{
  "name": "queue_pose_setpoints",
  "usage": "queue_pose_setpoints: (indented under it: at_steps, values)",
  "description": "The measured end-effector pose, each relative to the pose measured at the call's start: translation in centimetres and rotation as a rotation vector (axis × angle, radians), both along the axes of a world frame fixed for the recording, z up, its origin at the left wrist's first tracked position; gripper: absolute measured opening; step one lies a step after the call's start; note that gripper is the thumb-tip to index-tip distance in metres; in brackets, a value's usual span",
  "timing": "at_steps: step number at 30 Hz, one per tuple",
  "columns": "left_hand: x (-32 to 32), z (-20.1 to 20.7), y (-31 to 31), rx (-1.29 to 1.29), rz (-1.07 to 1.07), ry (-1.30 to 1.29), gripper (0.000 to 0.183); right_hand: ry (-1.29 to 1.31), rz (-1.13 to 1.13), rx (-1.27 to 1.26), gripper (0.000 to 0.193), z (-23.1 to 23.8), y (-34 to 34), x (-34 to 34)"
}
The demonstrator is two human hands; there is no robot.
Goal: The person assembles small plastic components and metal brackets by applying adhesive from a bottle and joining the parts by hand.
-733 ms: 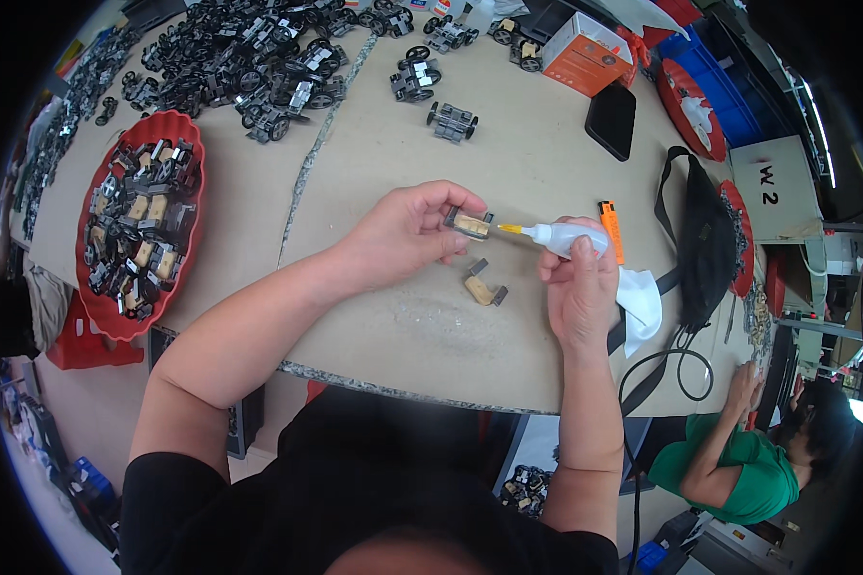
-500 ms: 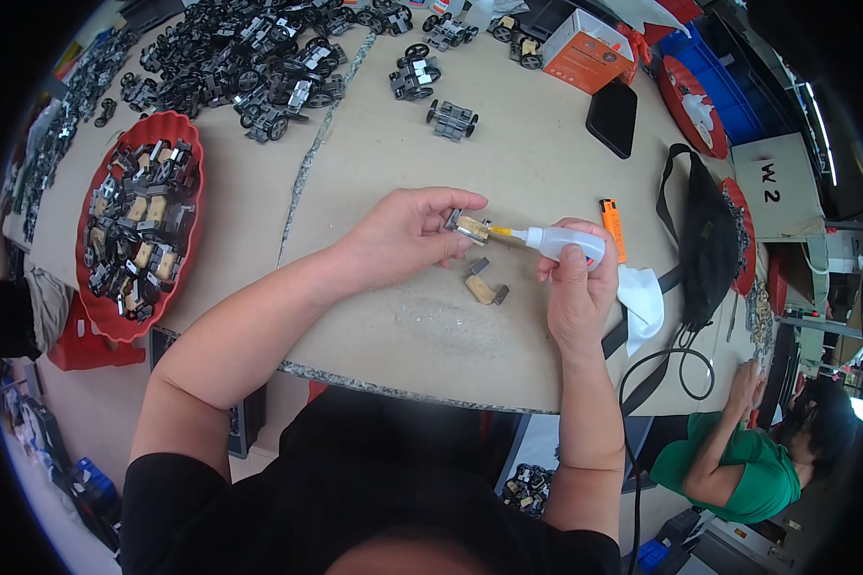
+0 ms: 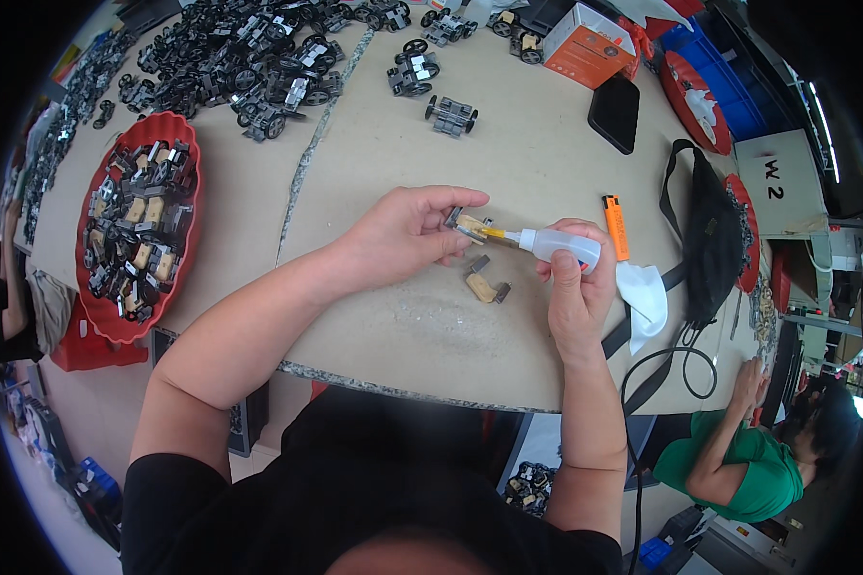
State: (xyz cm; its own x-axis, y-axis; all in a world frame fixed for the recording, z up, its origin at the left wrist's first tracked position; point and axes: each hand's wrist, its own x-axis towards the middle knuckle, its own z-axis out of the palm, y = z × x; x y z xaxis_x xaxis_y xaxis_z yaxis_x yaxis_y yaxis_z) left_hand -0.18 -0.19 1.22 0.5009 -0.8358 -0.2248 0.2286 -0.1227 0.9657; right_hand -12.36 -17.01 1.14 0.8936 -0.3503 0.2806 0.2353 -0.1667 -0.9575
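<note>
Between the thumb and fingers of my left hand [image 3: 408,225] is a small tan and black part with a shiny metal piece [image 3: 470,223]. My right hand [image 3: 577,292] is wrapped round a translucent white squeeze bottle [image 3: 564,249] lying nearly level. Its yellow nozzle tip [image 3: 494,233] points left and meets the held part, as far as I can see. Just below, on the table, lies a second tan and black part [image 3: 484,286], apart from both hands.
A red scalloped tray [image 3: 190,230] full of similar parts stands at the left. Black wheeled assemblies [image 3: 249,62] are heaped at the far left. Rightward lie an orange-handled tool [image 3: 615,228], white cloth [image 3: 644,297], black phone [image 3: 613,115] and black bag [image 3: 708,249]. A co-worker in green [image 3: 729,470] sits at right.
The bottle in my right hand has tilted slightly, its nozzle shifting a little. My left hand stays almost still with the part.
</note>
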Motion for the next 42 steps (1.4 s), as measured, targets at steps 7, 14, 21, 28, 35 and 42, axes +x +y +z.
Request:
queue_pose_setpoints:
  at_steps: [7, 14, 21, 28, 35, 42]
  values:
    - [0.02, -0.11, 0.06, -0.004, -0.012, 0.002, 0.041, 0.011, 0.008, -0.006, 0.019, 0.04, 0.03, 0.02]
    - [-0.01, -0.13, 0.04, 0.002, -0.012, -0.003, 0.042, 0.012, 0.015, -0.033, 0.019, 0.08, 0.10, 0.04]
    - [-0.02, -0.11, 0.01, 0.012, -0.008, 0.003, 0.041, 0.009, 0.014, -0.095, 0.020, -0.07, -0.03, -0.10]
    - [-0.01, -0.21, 0.07, 0.000, -0.020, 0.002, 0.041, -0.034, 0.005, -0.164, 0.022, -0.32, -0.14, -0.05]
    - [0.00, -0.28, 0.09, 0.007, -0.006, 0.016, 0.041, -0.046, 0.003, -0.184, 0.022, -0.35, 0.01, -0.10]
    - [-0.02, -0.08, 0.06, 0.008, -0.016, 0.023, 0.041, -0.041, -0.019, -0.201, 0.022, -0.14, 0.01, -0.04]
